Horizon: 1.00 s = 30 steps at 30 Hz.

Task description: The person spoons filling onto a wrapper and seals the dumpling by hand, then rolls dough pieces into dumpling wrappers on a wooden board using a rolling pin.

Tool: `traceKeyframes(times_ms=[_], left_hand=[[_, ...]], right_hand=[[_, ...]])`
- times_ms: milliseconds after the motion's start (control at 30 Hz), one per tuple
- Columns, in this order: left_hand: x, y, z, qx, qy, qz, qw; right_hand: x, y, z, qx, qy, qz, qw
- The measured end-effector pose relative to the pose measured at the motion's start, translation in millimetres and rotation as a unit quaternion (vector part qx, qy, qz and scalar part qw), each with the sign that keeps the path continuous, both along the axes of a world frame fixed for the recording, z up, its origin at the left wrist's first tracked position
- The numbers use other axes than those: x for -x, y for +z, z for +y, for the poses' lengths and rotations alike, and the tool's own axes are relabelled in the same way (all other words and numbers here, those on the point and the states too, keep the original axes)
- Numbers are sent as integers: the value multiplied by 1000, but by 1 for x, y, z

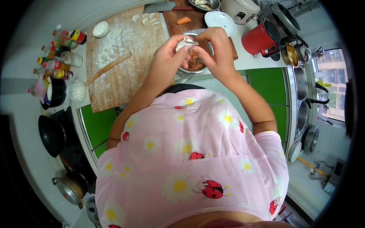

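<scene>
A white dumpling (186, 44), its wrapper folded over, is up in front of me between both hands. My left hand (167, 54) is closed around it from the left, thumb against the wrapper. On the other side my right hand (218, 49) curls in, thumb and fingertips at the dumpling's right edge. Directly below is a metal bowl (210, 43) of brown minced filling (195, 65), partly covered by my hands. To the left, a floured wooden board (140, 41) carries a rolling pin (109, 68) and several finished dumplings (144, 21) at its far edge.
A small bowl of flour (100, 29) is on the board; a cleaver (159, 7) lies behind. A carrot piece (183, 20), white plate (220, 23), rice cooker (240, 11) and red pot (261, 37) stand right. Condiment bottles (57, 64) line the left; a wok (52, 135) sits nearer.
</scene>
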State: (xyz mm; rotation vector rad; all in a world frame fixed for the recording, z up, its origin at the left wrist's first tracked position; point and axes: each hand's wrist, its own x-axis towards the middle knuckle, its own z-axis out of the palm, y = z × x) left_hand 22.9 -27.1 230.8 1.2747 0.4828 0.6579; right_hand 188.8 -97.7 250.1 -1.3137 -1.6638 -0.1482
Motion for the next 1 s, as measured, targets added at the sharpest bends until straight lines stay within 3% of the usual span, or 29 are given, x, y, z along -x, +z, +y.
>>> traceKeyframes(times_ms=[200, 300, 400, 500, 800, 900, 1000], left_hand=[[-1, -3, -2, -40, 5, 1, 999], [-1, -3, -3, -47, 12, -11, 999], [-1, -7, -3, -55, 22, -13, 998], [-2, -5, -4, -55, 21, -11, 998], [-3, -2, -5, -44, 8, -22, 999], [-2, -3, -1, -56, 3, -15, 998], [-1, -4, 1, -65, -19, -4, 998]], right_hand=[[-4, -4, 2, -18, 39, -53, 998], [-5, -1, 2, -14, 50, -50, 997], [10, 8, 6, -29, 20, 27, 999], [5, 3, 9, 4, 69, 36, 997], [-3, -2, 6, -7, 53, -31, 998], [7, 5, 8, -16, 29, 34, 999], [-4, -1, 11, 16, 79, -16, 997]])
